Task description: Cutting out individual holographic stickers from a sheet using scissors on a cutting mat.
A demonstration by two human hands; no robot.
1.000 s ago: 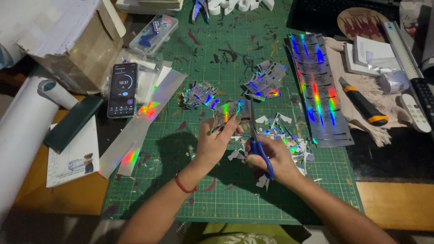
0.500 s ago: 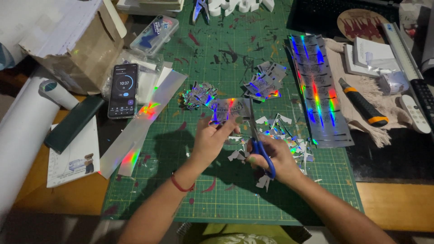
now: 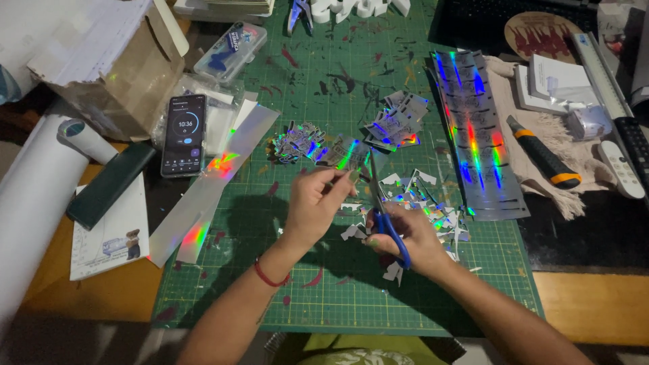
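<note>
Gleaming rainbow-silver holographic sticker piece [image 3: 348, 154] at mat [image 3: 324, 284] centre, pinched in left hand [image 3: 314, 206] fingers. Right hand [image 3: 405, 236] fingers closed through blue-handled scissors [image 3: 382, 206], blades pointing far, meeting piece.

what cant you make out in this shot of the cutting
Head view only:
- Small piece in the left hand: its fingers cover most of it.
- Scissors handles: wrapped by the right hand.
- White roll: cut off by the left edge.
- Sticker prints on the holographic sheet: too small, glare.
</note>
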